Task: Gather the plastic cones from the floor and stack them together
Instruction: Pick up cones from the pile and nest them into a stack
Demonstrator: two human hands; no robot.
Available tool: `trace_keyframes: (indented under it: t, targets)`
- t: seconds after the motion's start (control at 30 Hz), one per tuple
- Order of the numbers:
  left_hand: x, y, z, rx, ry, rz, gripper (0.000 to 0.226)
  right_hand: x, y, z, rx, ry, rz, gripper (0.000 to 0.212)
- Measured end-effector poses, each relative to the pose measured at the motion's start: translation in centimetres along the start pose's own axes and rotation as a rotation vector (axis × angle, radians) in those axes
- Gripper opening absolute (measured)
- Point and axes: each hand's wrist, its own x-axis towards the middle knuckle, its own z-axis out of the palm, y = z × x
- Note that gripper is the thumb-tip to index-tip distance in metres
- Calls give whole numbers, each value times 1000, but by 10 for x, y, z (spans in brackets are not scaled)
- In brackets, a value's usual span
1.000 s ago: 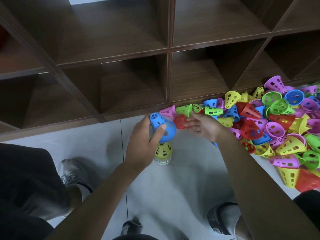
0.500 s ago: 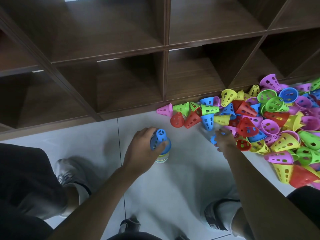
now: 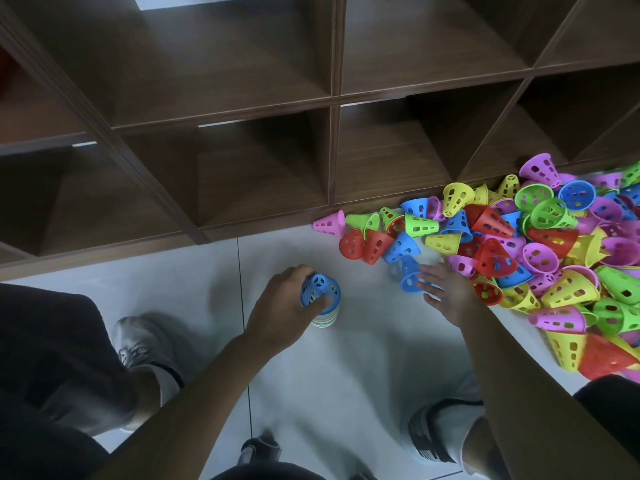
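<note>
Left hand (image 3: 282, 306) fingers curled round blue cone (image 3: 319, 289) atop stack (image 3: 325, 318). Right hand (image 3: 448, 292) fingers spread, touching loose blue cone (image 3: 410, 273) at pile edge. Next: pinch, lift, cap stack w/ it.

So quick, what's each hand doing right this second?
Left hand: fingers curled round the blue cone topping the stack.
Right hand: open, fingers spread, touching a loose blue cone at the pile's edge.

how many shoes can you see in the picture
3. One grey shoe at the left by the dark trouser leg, one striped shoe at lower right under the right forearm, and one partly cut off shoe at the bottom edge.
</note>
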Motion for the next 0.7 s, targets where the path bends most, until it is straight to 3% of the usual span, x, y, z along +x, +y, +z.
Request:
trace_keyframes:
  t: [0.3, 0.47, 0.57, 0.7]
  targets:
    - [5, 8, -8, -65, 46, -24, 40, -5, -9, 20, 5, -196, 70, 55]
    - [11, 16, -11, -144, 72, -73, 45, -21, -30, 48, 23, -504, 45, 65]
    - [12, 22, -12, -245, 98, -106, 53, -27, -44, 65, 29, -677, 17, 63]
    - [12, 30, -15, -448, 133, -77, 48, -33, -58, 87, -30, -830, -34, 59]
